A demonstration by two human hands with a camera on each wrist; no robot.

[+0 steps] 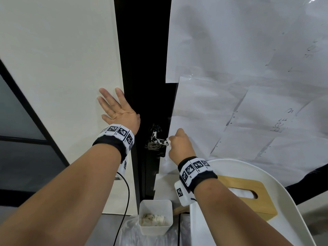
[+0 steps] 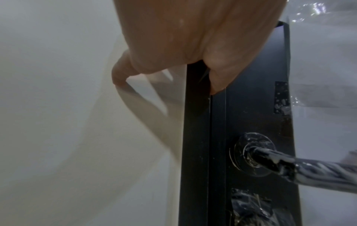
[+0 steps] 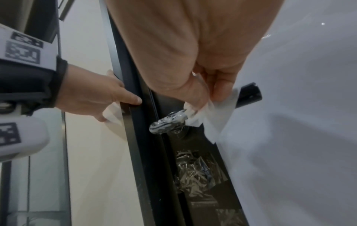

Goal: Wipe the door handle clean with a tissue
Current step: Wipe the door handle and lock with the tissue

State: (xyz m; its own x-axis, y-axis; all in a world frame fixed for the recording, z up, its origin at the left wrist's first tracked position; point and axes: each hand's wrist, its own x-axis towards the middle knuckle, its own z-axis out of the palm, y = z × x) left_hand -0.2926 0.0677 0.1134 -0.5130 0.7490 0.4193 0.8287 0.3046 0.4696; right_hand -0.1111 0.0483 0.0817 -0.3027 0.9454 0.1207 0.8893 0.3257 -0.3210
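Head view: the left hand lies flat with fingers spread on the cream wall panel, at about ten o'clock from the door handle. The right hand has its fingers curled round a white tissue held against the handle's outer part. White smear still streaks the lever nearer the door. A small bin with used tissues sits at six o'clock; a wooden tissue box lies on the white tray at four o'clock.

Left wrist view: the lever juts toward three o'clock, heavily streaked white, and the round rose at its base is spattered. A wipe of the lever alone would likely leave that ring dirty.

Right wrist view: thumb and fingers pinch the tissue round the lever; the clean black tip shows at two o'clock, the smeared stretch at eight. A loose tail of tissue hangs down. The wet paste may soak the thin tissue, tearing it or merely spreading the smear; the loose tail could drag paste onto the door's paper covering.
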